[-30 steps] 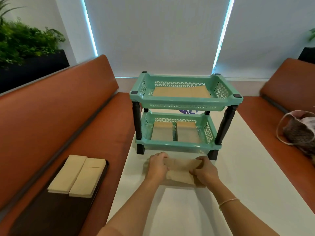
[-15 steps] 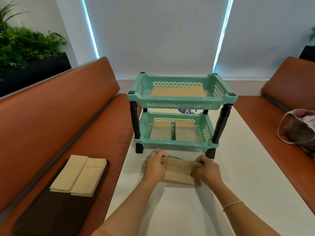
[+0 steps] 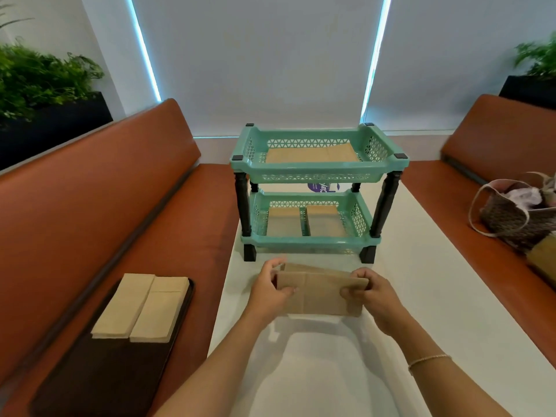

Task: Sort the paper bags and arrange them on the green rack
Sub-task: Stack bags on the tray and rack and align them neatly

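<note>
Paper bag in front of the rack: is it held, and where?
Yes: left hand pinches the paper bag at its left end, right hand its right end.

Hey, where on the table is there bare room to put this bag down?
Bare table lies right of the green rack, toward the right bench. Crowded: between rack and hands, left hand and right hand holding the paper bag.

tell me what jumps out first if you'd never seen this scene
The green rack stands mid-table, with flat paper bags on both tiers. Just in front of it, the left hand and right hand hold a folded paper bag by its ends. More bags lie on a dark tray on the left bench.
</note>
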The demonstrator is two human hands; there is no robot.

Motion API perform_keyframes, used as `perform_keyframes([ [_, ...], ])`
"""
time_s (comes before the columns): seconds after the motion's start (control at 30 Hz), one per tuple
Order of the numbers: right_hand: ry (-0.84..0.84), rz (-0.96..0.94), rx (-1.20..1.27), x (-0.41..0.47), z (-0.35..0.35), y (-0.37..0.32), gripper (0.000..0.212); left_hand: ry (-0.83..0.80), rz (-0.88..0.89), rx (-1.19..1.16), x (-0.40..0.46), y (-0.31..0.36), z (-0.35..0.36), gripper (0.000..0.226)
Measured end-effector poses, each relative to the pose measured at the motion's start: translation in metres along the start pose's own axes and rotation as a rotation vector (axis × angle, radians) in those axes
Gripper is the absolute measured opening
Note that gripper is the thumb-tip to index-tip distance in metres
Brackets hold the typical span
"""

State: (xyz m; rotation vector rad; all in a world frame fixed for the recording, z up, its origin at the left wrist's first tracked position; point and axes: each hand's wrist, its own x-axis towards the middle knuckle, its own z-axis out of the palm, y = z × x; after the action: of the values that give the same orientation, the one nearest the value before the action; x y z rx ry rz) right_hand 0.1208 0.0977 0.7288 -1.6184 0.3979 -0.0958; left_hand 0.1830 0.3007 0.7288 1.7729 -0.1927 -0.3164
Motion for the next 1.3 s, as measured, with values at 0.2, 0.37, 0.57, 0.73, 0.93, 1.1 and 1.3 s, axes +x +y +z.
perform_keyframes([
  [0.2, 0.055, 0.040, -0.086, -0.025, 0.017, 0.026, 0.029, -0.038, -0.046, -0.043, -0.023, -0.031, 0.004, 0.047],
  [0.37, 0.111, 0.026, -0.123, -0.033, 0.024, 0.030, 0.036, -0.005, -0.054, -0.003, -0.027, -0.040, 0.011, 0.039],
  [0.57, 0.112, 0.078, -0.206, -0.034, 0.013, 0.039, 0.031, -0.041, -0.101, 0.056, -0.030, -0.044, 0.014, 0.036],
  [0.73, 0.130, 0.119, -0.401, -0.029, 0.007, 0.033, 0.022, -0.093, -0.083, 0.186, -0.021, -0.027, 0.003, 0.036],
  [0.93, 0.003, -0.027, -0.758, -0.022, 0.006, -0.029, 0.022, -0.275, 0.081, 0.546, -0.013, 0.010, 0.001, 0.034],
  [1.1, 0.112, -0.030, -0.044, -0.024, 0.010, -0.041, 0.062, -0.147, -0.107, 0.187, -0.018, -0.005, 0.010, 0.046],
  [1.3, -0.042, 0.039, -0.267, -0.037, 0.037, 0.002, 0.041, -0.123, -0.168, -0.113, -0.026, -0.016, 0.025, 0.049],
])
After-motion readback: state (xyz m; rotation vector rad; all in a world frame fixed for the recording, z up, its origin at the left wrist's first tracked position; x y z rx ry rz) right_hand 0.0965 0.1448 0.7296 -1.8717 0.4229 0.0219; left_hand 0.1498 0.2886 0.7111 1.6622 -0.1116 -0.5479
